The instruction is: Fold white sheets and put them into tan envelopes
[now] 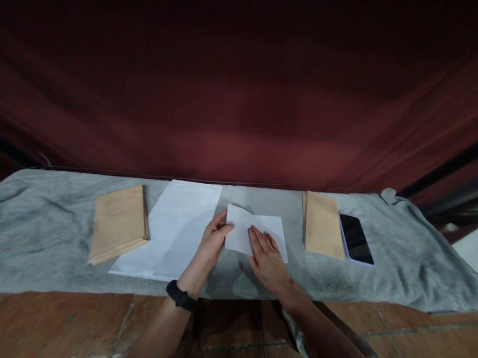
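A folded white sheet of paper (267,226) lies on the grey cloth in front of me, its left part raised a little along a crease. My left hand (214,239) pinches the paper's left edge between thumb and fingers. With fingers stretched out, my right hand (266,257) lies flat on the paper's right part. To the left, larger white sheets (176,222) lie beside my left hand. A stack of brown envelopes (118,221) sits farther left, touching these sheets.
On the right are more brown envelopes (323,225), with a phone (356,240) in a pale purple case beside them. Grey cloth (60,215) covers the long, narrow surface. A dark red curtain (233,102) hangs along its far edge. Brown tiles (60,320) show below.
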`<state>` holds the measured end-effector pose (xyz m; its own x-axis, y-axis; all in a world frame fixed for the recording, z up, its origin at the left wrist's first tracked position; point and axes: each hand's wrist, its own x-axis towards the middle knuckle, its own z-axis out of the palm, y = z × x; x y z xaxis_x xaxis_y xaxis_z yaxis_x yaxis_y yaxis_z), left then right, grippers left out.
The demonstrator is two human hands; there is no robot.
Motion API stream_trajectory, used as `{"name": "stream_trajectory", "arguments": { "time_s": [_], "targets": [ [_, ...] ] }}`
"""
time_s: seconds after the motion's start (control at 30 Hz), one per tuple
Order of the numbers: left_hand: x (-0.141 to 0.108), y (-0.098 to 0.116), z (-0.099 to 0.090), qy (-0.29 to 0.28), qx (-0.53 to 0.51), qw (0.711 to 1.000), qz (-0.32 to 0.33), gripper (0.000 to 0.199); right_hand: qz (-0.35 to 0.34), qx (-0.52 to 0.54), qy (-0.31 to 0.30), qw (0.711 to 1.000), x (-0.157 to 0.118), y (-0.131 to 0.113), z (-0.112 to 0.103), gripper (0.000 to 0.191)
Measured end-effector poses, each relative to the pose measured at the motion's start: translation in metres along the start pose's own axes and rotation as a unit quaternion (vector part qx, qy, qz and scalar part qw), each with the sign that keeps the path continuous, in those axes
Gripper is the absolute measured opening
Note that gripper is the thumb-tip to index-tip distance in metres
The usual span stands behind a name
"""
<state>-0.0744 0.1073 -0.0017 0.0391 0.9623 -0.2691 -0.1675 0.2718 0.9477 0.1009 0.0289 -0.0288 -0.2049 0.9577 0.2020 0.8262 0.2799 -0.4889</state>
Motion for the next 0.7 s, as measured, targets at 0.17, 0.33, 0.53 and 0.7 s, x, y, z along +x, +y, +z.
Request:
{"name": "stream_trajectory", "arguments": {
  "time_s": [0.17, 0.33, 0.53, 0.7],
  "targets": [
    [-0.009, 0.005, 0.014, -0.065, -0.081, 0.993, -0.056, 0.061, 0.131, 0.287, 0.157, 0.936, 0.013, 0.008, -0.031, 0.06],
    [-0.026, -0.02, 0.034, -0.123, -0.112, 0.979, -0.116, 0.071, 0.242, 0.546, 0.245, 0.764, 0.019, 0.006, -0.03, 0.067],
    [-0.021, -0.026, 0.029, -0.051, -0.088, 0.994, -0.052, 0.103, 0.26, 0.557, 0.279, 0.738, 0.017, 0.018, -0.028, 0.05],
    [0.004, -0.018, -0.001, -0.052, 0.076, 0.996, 0.016, 0.113, 0.313, 0.494, 0.248, 0.772, 0.004, 0.056, -0.032, 0.052]
  ]
}}
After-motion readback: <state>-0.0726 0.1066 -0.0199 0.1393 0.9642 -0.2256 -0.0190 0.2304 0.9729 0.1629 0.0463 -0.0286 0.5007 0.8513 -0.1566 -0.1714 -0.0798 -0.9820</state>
